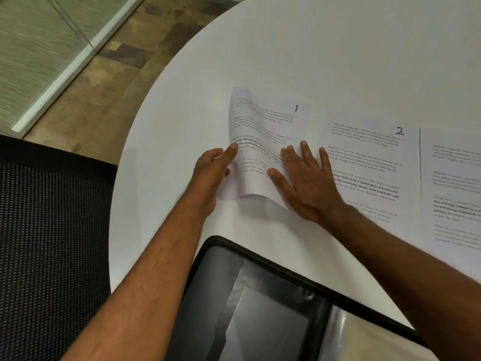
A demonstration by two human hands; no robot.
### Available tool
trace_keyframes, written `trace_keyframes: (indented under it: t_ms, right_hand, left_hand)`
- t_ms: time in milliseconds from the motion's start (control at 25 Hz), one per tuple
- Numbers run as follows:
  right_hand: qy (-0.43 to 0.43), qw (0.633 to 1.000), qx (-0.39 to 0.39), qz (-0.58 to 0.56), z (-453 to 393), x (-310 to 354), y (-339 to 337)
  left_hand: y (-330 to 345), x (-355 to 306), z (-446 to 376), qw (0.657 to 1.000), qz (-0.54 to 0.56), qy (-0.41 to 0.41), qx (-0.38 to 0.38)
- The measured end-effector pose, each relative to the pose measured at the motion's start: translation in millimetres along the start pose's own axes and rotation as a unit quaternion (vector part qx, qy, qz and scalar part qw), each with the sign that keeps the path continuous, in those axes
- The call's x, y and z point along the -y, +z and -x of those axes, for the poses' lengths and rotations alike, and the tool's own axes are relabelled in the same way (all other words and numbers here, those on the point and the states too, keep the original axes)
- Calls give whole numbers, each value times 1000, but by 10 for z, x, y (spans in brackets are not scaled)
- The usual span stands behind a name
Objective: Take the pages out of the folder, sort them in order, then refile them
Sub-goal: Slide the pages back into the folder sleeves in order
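- The white printed sheet marked "1" (pixel 263 142) lies on the round white table (pixel 260 48), bowed up along its left side, its near edge curling off the surface.
- The left hand (pixel 210 170) pinches that sheet's left edge, thumb on top and fingers curled under it; the right hand (pixel 304 178) lies flat with straight, spread fingers, pressing down the sheet's right side and reaching onto the white printed sheet marked "2" (pixel 369 162).
- Risk, as I judge it: lifting the left edge while the right palm pins the paper could crease or tear the sheet along the bow.
- Risk: the right hand spans both sheets, so sliding it may drag sheet 2 out of its place in the row.
- A third white printed sheet (pixel 453 194) lies just right of sheet 2; its number is out of view, so the order cannot be checked.
- The open black stitched folder (pixel 260 295) with clear plastic sleeves sits at the near table edge, partly under the forearms, which stand in the way of refiling.
- A black mesh chair (pixel 52 230) stands to the left, beside the table.
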State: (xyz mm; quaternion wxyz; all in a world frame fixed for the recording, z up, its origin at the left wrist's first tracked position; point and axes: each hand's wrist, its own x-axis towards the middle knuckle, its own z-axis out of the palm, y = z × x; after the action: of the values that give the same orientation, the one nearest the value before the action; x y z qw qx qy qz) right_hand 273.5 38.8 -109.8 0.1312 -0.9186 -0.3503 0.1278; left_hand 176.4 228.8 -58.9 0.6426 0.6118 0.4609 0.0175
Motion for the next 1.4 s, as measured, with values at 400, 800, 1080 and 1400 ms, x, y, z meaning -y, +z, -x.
trace_keyframes:
  t_ms: [400, 800, 1080, 1400]
  right_hand:
    - [6, 1000, 1, -3, -46, 13, -38]
    - [3, 1000, 0, -1, -57, 5, -86]
    - [-6, 1000, 19, 12, -28, -33, -94]
    - [51, 975, -97, -192, 423, 35, -91]
  left_hand:
    - [42, 445, 168, 843, -489, 214, 64]
    - [51, 546, 275, 945, 0, 206, -255]
    - [118, 322, 488, 946, 322, -12, -38]
    - [248, 506, 643, 958, 278, -9, -63]
